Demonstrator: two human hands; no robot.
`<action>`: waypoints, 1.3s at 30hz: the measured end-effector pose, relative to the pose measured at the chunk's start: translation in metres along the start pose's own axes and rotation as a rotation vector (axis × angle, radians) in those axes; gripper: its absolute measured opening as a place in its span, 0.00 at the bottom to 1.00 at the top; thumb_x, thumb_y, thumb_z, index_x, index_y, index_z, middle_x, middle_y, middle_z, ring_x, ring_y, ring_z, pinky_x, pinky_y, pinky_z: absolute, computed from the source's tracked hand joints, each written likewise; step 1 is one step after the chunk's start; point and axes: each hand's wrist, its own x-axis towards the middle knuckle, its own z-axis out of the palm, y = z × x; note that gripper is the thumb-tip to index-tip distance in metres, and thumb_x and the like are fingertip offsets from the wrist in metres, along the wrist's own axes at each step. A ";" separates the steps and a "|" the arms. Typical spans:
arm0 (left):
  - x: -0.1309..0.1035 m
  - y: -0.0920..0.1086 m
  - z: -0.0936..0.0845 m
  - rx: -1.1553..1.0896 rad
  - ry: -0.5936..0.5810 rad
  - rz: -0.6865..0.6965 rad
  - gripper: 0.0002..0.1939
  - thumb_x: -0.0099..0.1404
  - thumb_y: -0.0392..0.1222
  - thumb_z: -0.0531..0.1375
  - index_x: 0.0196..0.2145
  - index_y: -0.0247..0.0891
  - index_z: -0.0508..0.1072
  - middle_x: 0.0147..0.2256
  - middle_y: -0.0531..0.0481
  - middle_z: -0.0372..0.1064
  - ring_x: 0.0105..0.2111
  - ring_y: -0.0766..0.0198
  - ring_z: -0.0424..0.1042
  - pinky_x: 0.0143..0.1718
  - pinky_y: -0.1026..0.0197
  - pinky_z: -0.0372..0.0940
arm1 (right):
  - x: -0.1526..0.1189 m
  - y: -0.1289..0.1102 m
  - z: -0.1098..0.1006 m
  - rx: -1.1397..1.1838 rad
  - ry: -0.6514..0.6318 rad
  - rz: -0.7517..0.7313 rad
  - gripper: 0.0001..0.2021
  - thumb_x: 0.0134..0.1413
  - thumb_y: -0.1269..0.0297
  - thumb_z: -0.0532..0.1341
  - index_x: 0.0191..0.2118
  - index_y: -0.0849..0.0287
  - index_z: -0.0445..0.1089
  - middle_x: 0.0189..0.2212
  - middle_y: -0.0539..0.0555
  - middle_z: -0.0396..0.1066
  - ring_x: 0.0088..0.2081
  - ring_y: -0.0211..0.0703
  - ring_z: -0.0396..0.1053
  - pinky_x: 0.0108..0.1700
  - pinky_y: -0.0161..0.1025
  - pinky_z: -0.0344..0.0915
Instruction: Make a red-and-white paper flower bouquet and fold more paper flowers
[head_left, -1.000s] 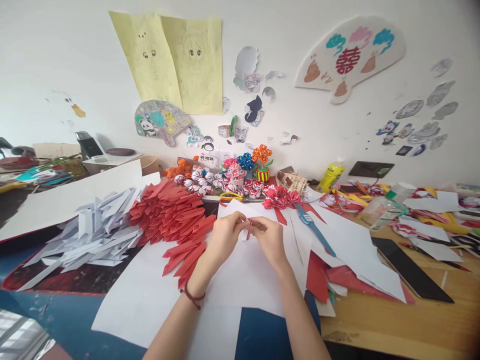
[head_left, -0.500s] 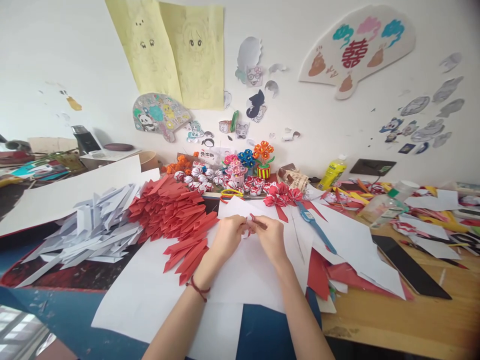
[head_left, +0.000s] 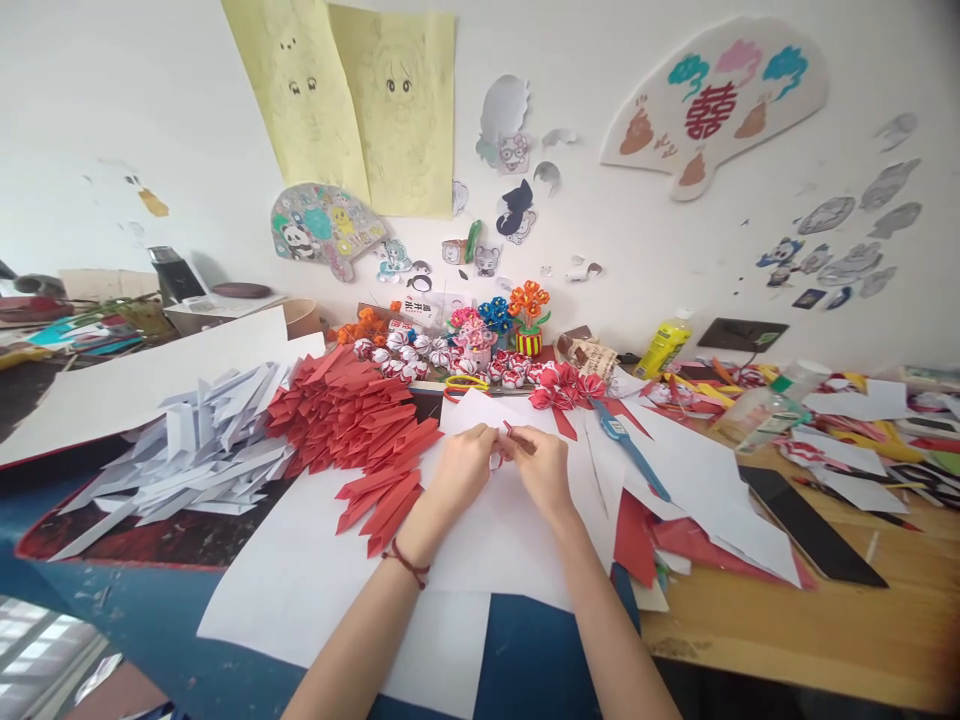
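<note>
Both hands meet over a white paper sheet, pinching a small red and white folded paper piece. My left hand, with a dark red cord bracelet on its wrist, closes on the piece from the left. Thumb and fingers of my right hand grip it from the other side. Fingers hide most of the piece. Left of my hands lie a heap of folded red paper strips and, farther left, a heap of folded white paper strips.
Behind my hands stand red-and-white paper balls and a flower pot. To the right lie a blue watch, a dark flat slab, a clear bottle and a yellow bottle. White card leans at the left.
The view has shifted slightly. My hands stay together at the same spot, with the fingers moved a little closer around the folded paper piece, which now shows less.
</note>
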 end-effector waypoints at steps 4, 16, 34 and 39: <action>0.000 0.004 -0.001 0.036 0.000 0.002 0.08 0.71 0.39 0.51 0.35 0.38 0.68 0.34 0.49 0.72 0.33 0.62 0.71 0.30 0.63 0.56 | 0.001 0.001 -0.001 0.005 0.077 0.060 0.12 0.50 0.55 0.64 0.29 0.61 0.75 0.22 0.53 0.73 0.25 0.43 0.69 0.31 0.39 0.66; -0.004 0.006 -0.002 0.009 0.011 0.009 0.09 0.73 0.44 0.46 0.40 0.39 0.63 0.35 0.49 0.71 0.34 0.61 0.71 0.32 0.63 0.58 | 0.001 -0.011 -0.008 0.313 0.127 0.215 0.22 0.46 0.45 0.66 0.28 0.63 0.74 0.22 0.55 0.73 0.24 0.41 0.69 0.29 0.39 0.68; -0.005 0.009 -0.004 0.116 0.027 0.123 0.12 0.73 0.36 0.47 0.52 0.38 0.61 0.36 0.48 0.68 0.36 0.61 0.69 0.36 0.62 0.62 | 0.000 -0.013 -0.005 0.308 0.051 0.203 0.20 0.45 0.47 0.66 0.23 0.63 0.72 0.18 0.51 0.68 0.19 0.35 0.62 0.22 0.34 0.57; -0.007 0.004 -0.001 0.141 0.034 0.143 0.18 0.73 0.37 0.46 0.59 0.36 0.54 0.37 0.46 0.68 0.38 0.59 0.70 0.38 0.61 0.64 | 0.000 -0.014 -0.005 0.302 0.018 0.239 0.19 0.46 0.49 0.67 0.23 0.62 0.72 0.16 0.49 0.65 0.18 0.34 0.60 0.21 0.33 0.54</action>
